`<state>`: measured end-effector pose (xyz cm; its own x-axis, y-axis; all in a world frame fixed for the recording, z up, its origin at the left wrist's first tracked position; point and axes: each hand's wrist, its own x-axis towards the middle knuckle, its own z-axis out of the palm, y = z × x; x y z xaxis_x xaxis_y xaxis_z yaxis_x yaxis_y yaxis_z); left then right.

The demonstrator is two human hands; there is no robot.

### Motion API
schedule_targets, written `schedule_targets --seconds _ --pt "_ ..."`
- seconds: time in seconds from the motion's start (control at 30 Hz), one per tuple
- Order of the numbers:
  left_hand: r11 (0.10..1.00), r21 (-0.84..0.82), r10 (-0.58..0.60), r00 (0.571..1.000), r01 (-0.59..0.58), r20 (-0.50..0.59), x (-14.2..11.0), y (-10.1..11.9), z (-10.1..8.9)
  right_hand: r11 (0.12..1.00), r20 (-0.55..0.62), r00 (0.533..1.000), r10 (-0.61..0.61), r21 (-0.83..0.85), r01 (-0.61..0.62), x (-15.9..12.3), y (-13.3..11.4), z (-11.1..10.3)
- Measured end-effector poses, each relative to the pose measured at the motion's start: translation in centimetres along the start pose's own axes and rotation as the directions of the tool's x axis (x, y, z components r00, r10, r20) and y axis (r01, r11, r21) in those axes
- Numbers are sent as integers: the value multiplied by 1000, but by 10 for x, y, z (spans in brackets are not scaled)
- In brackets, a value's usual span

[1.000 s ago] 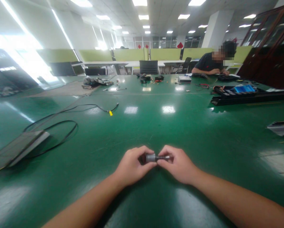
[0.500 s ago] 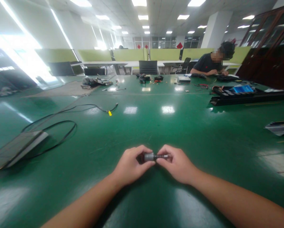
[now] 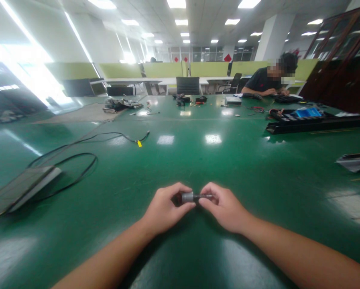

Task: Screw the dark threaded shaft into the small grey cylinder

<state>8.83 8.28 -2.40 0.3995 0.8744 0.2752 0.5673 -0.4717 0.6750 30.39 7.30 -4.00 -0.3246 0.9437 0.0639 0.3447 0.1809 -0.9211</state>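
Observation:
Between my two hands lies a small grey metal cylinder (image 3: 187, 197) with a thin dark ridged shaft (image 3: 197, 196) reaching out of its right end. The thumb and fingers of my left hand (image 3: 169, 208) are closed around the cylinder. My right hand (image 3: 224, 206) pinches the shaft, whose far end is partly hidden by the fingers. A narrow gap separates the fingertips of the two hands. Both are low over the green tabletop (image 3: 180, 168); whether the piece touches it I cannot tell.
To the left, a flat grey panel (image 3: 26, 186) lies with a black cable (image 3: 94, 164) bearing a yellow tag (image 3: 139, 143). A black rail assembly (image 3: 306, 122) stands on the right. Electronic parts (image 3: 182, 99) line the far edge. Another person (image 3: 262, 82) works at back right.
My left hand has shifted very slightly left with the cylinder, and a little more of the shaft shows between the hands. My right hand stays nearly in place.

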Motion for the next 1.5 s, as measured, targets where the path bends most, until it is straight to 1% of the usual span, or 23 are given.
schedule_targets --seconds 0.33,0.67,1.07,1.5 --pt "1000 3 11 1000 -11 -10 -1 0 -2 1000 -19 1000 5 12 -5 -1 1 1" --pt "1000 3 6 1000 -6 -29 0 1 -3 997 -28 1000 -1 75 3 0 5 2" --pt "1000 -3 5 999 -5 -33 1 1 -4 997 -47 999 5 73 -1 -1 9 3" --pt "1000 -7 -20 999 20 -47 1 3 -6 993 -67 997 31 119 -23 0 7 4"
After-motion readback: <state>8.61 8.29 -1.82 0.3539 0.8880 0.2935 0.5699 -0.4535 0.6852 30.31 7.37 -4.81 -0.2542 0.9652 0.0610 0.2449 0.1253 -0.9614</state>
